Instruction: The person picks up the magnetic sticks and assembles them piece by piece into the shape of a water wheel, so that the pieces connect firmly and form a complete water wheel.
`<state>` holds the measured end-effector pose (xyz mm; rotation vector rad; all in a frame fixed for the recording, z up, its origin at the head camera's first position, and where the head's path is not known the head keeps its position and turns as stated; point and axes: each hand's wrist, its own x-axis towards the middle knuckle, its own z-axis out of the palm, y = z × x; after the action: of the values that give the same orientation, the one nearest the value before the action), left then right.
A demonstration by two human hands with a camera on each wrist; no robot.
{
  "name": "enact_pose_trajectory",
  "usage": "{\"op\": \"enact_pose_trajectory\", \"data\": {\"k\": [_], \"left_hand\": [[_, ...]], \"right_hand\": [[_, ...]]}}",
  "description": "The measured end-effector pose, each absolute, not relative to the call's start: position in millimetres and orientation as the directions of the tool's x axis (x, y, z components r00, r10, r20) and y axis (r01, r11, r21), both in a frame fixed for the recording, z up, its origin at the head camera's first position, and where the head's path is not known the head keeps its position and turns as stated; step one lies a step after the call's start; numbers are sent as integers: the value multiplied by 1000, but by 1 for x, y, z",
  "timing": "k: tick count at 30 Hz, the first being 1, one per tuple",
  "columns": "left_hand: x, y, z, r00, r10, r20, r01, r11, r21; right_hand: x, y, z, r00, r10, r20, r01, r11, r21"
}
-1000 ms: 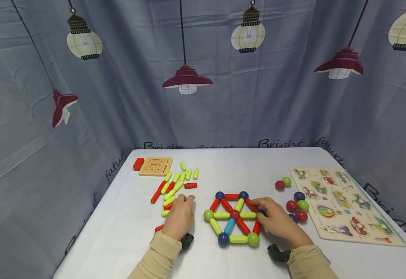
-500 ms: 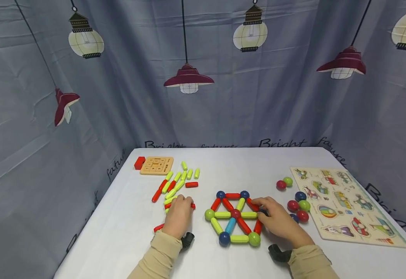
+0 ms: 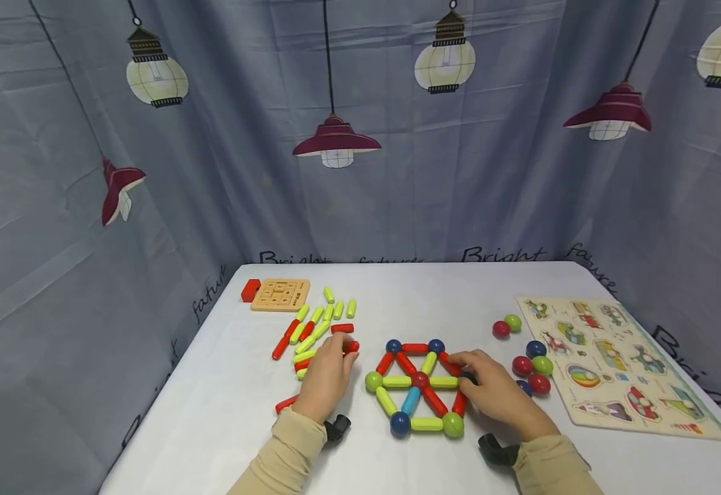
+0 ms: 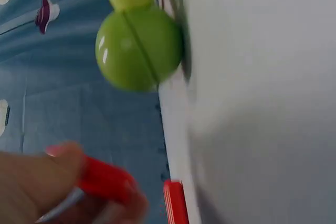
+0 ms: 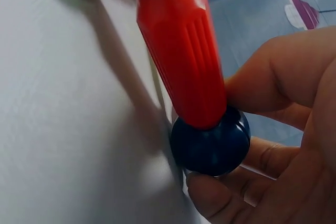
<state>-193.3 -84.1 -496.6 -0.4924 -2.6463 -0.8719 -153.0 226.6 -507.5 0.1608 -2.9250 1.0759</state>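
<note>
A hexagonal frame of magnetic rods and balls lies mid-table in the head view, with spokes meeting at a red ball (image 3: 420, 380). My left hand (image 3: 325, 380) pinches a red magnetic rod (image 4: 107, 179) between thumb and fingers, left of the frame's light green ball (image 3: 374, 381). At the frame's right corner, my right hand (image 3: 495, 393) grips a dark blue ball (image 5: 211, 144). A red rod (image 5: 184, 56) joins that ball to a green one in the right wrist view. My fingers hide most of this corner in the head view.
Loose green and red rods (image 3: 304, 342) lie scattered left of the frame. Behind them are a wooden number board (image 3: 281, 295) and a red block (image 3: 251, 290). Several loose balls (image 3: 522, 366) sit right of my right hand, beside a picture puzzle board (image 3: 620, 364).
My left hand has moved slightly forward and right from the loose rods, and the red rod in its fingers now shows. My right hand stays at the frame's corner.
</note>
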Motion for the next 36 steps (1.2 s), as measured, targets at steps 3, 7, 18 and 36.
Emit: {"op": "enact_pose_trajectory", "data": {"k": [3, 7, 18, 36], "left_hand": [[-193, -72, -484, -899, 299, 321, 438, 584, 683], [-198, -54, -466, -873, 400, 278, 456, 469, 756], [-198, -13, -475, -785, 568, 247, 546, 446, 710], [-189, -23, -478, -771, 575, 275, 591, 485, 644]], "right_hand": [[-152, 230, -507, -991, -112, 75, -134, 758, -638], [-154, 235, -501, -985, -127, 117, -172, 753, -635], [-153, 234, -498, -981, -140, 131, -191, 755, -628], [-151, 234, -496, -978, -135, 156, -204, 763, -614]]}}
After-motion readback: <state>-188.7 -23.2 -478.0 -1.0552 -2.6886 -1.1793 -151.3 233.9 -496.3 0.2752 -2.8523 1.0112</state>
